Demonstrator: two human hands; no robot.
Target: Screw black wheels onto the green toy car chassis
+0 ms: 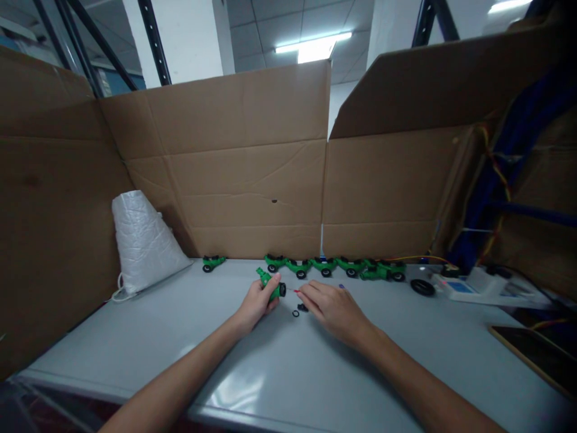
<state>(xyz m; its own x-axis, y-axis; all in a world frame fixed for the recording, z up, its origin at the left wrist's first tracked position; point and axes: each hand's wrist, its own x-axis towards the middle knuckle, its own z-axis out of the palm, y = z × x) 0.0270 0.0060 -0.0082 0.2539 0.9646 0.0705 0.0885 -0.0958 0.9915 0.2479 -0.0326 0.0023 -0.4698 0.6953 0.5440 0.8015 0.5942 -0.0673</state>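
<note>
My left hand (255, 304) is closed around a green toy vehicle (263, 276), holding it just above the table with a black wheel (282, 290) facing right. My right hand (334, 311) is closed on a slim screwdriver (296, 291). Its thin shaft and a red section show, with the tip pointing left at the wheel; whether they touch I cannot tell. Most of its handle is hidden in my fingers. Below, on the table, lie a small black ring (296, 313) and a small black part (302, 307).
Several green toy vehicles (325, 266) line the back of the grey table (252, 373), with one vehicle (213, 263) apart at left. A white padded bag (146, 243) leans at left. Black rings (422, 287) and a white power strip (473, 288) lie right. Cardboard walls (243, 174) enclose the back.
</note>
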